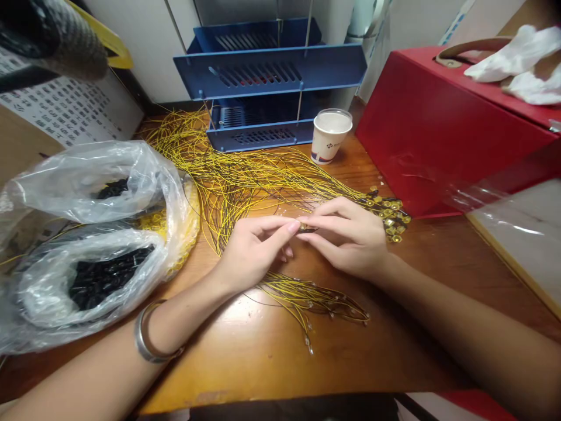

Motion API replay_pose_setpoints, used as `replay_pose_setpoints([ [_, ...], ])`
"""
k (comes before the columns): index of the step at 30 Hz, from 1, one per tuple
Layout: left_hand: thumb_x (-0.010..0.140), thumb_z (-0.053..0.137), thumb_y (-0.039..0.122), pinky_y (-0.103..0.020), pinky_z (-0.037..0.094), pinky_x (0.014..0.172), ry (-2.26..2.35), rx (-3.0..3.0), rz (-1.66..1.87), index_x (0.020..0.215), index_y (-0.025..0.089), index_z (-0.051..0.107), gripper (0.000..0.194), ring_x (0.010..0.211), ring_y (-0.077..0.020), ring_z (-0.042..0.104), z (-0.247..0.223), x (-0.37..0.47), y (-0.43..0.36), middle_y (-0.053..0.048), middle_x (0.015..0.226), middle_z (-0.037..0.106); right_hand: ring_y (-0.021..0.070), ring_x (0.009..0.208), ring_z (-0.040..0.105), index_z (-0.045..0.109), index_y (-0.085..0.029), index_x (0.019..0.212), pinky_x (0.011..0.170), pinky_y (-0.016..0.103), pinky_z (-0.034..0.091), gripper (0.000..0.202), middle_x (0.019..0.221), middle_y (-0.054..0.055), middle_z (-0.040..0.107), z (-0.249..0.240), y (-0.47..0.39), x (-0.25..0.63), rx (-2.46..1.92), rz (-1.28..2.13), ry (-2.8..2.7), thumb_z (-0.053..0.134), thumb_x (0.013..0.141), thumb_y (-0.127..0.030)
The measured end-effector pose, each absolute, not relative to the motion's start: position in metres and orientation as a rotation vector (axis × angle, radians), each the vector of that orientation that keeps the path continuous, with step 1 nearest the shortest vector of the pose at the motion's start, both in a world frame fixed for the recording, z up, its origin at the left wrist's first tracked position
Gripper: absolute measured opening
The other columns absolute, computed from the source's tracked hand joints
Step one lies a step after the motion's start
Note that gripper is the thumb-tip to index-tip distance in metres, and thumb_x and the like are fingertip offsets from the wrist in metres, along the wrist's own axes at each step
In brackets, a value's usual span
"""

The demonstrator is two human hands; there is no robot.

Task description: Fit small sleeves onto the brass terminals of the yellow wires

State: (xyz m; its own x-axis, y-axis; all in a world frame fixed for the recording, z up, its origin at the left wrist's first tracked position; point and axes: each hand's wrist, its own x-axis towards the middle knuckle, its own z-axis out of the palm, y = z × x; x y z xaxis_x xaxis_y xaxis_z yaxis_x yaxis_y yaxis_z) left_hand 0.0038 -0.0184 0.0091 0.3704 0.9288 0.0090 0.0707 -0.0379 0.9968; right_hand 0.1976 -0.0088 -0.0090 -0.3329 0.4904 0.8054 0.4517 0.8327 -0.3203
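Observation:
My left hand (256,248) and my right hand (353,237) meet above the middle of the table. Between their fingertips is a small dark and brassy fitting (305,228), mostly covered by the fingers; both hands pinch it. Under my left hand lies a bundle of yellow and black wires (302,292) with small shiny ends fanned toward the right. Just beyond my right hand, a cluster of brass-coloured hexagonal fittings (392,216) sits at the ends of more yellow and black wires (263,169). My left wrist wears a metal bangle (146,336).
On the left, clear plastic bags (162,152) hold small black parts (107,275) and yellow pieces (153,222). A blue tray rack (272,73) stands at the back, with a paper cup (331,137) beside it. A red box (429,128) blocks the right side of the wooden table (245,362).

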Motion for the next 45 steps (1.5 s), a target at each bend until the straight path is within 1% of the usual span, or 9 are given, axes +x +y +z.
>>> replay_pose_setpoints([
  [5, 0.090, 0.064, 0.032, -0.016, 0.048, 0.050, 0.961, 1.454, 0.898, 0.069, 0.012, 0.073, 0.029, 0.049, -0.0079, 0.056, 0.0125, 0.0025, -0.0181, -0.001, 0.056, 0.065, 0.0149, 0.074, 0.067, 0.074, -0.021, 0.107, 0.065, 0.027, 0.059, 0.024, 0.084, 0.006, 0.070, -0.0094, -0.0114, 0.1969, -0.717, 0.044, -1.970, 0.074, 0.083, -0.017],
  [7, 0.090, 0.063, 0.031, -0.015, 0.048, 0.051, 0.964, 1.468, 0.894, 0.067, 0.012, 0.071, 0.031, 0.049, -0.0075, 0.056, 0.0135, 0.0023, -0.0179, -0.001, 0.055, 0.064, 0.0143, 0.073, 0.067, 0.075, -0.019, 0.103, 0.064, 0.026, 0.058, 0.021, 0.083, 0.006, 0.070, -0.0097, -0.0124, 0.1961, -0.716, 0.038, -1.967, 0.075, 0.082, -0.018],
  [10, 0.091, 0.062, 0.031, -0.016, 0.048, 0.051, 0.978, 1.475, 0.877, 0.072, 0.012, 0.073, 0.028, 0.049, -0.0078, 0.056, 0.0132, 0.0026, -0.0179, -0.001, 0.055, 0.063, 0.0132, 0.070, 0.065, 0.075, -0.019, 0.098, 0.063, 0.025, 0.057, 0.016, 0.081, 0.005, 0.070, -0.0097, -0.0130, 0.1954, -0.727, 0.037, -1.967, 0.075, 0.082, -0.018],
  [15, 0.095, 0.057, 0.033, -0.015, 0.048, 0.053, 0.908, 1.510, 0.815, 0.073, 0.012, 0.070, 0.033, 0.052, -0.0077, 0.057, 0.0105, 0.0034, -0.0179, -0.001, 0.058, 0.063, 0.0134, 0.069, 0.063, 0.075, -0.022, 0.097, 0.063, 0.027, 0.054, 0.014, 0.079, 0.003, 0.069, -0.0089, -0.0131, 0.1954, -0.739, 0.034, -1.972, 0.073, 0.084, -0.018],
  [19, 0.091, 0.062, 0.028, -0.015, 0.050, 0.052, 0.891, 1.449, 0.899, 0.086, 0.013, 0.073, 0.019, 0.052, -0.0079, 0.059, 0.0112, 0.0036, -0.0180, 0.000, 0.062, 0.066, 0.0138, 0.068, 0.063, 0.075, -0.021, 0.097, 0.064, 0.028, 0.053, 0.015, 0.078, 0.003, 0.069, -0.0093, -0.0140, 0.1956, -0.732, 0.025, -1.982, 0.074, 0.083, -0.017],
  [23, 0.089, 0.065, 0.025, -0.014, 0.050, 0.051, 0.911, 1.458, 0.906, 0.079, 0.012, 0.076, 0.019, 0.052, -0.0077, 0.060, 0.0143, 0.0030, -0.0185, -0.001, 0.061, 0.068, 0.0133, 0.069, 0.065, 0.075, -0.022, 0.095, 0.065, 0.027, 0.053, 0.013, 0.078, 0.002, 0.071, -0.0093, -0.0149, 0.1957, -0.738, 0.016, -1.982, 0.075, 0.083, -0.018],
  [29, 0.087, 0.067, 0.025, -0.011, 0.050, 0.053, 0.998, 1.476, 0.895, 0.073, 0.015, 0.080, 0.022, 0.053, -0.0069, 0.063, 0.0154, 0.0002, -0.0193, -0.001, 0.060, 0.072, 0.0117, 0.069, 0.070, 0.073, -0.020, 0.090, 0.069, 0.027, 0.053, 0.009, 0.078, 0.001, 0.076, -0.0085, -0.0151, 0.1954, -0.721, -0.012, -2.007, 0.074, 0.083, -0.015],
  [35, 0.086, 0.069, 0.025, -0.012, 0.052, 0.057, 1.042, 1.536, 0.898, 0.090, 0.019, 0.082, 0.015, 0.058, -0.0073, 0.066, 0.0108, -0.0002, -0.0188, -0.002, 0.072, 0.078, 0.0103, 0.063, 0.071, 0.071, -0.020, 0.088, 0.077, 0.030, 0.054, 0.010, 0.080, 0.000, 0.079, -0.0116, -0.0158, 0.1956, -0.713, -0.060, -2.007, 0.075, 0.083, -0.013],
  [45, 0.087, 0.067, 0.022, -0.015, 0.052, 0.058, 1.087, 1.573, 0.918, 0.093, 0.018, 0.082, 0.017, 0.059, -0.0084, 0.065, 0.0088, 0.0008, -0.0186, -0.002, 0.069, 0.076, 0.0116, 0.067, 0.074, 0.072, -0.021, 0.088, 0.082, 0.033, 0.052, 0.010, 0.082, 0.000, 0.080, -0.0131, -0.0164, 0.1951, -0.761, -0.003, -1.996, 0.075, 0.082, -0.013],
])
